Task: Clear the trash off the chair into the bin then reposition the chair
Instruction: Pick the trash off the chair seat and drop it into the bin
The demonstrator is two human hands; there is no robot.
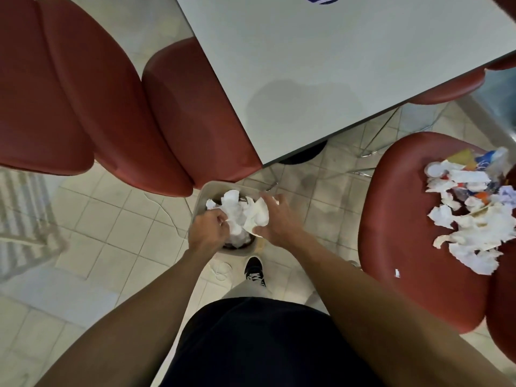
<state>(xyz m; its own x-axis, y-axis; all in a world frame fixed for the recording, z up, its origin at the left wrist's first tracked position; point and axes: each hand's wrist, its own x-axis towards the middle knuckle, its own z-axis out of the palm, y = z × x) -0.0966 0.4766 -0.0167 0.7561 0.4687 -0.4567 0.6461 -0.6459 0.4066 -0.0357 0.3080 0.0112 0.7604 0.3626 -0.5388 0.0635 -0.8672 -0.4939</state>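
Observation:
A beige bin stands on the tiled floor below me, between a red chair and my foot. Both my hands are over its mouth with a wad of crumpled white paper between them. My left hand grips the paper's left side with curled fingers. My right hand holds the right side, its fingers partly spread. To the right stands a red chair with a heap of torn white paper, wrappers and coloured scraps on the far side of its seat. One small scrap lies nearer the seat's front.
A white table fills the upper middle, its corner just above the bin. Two red chairs stand at the left, one tucked under the table. Another red seat shows beyond the table's right edge. My shoe is just behind the bin.

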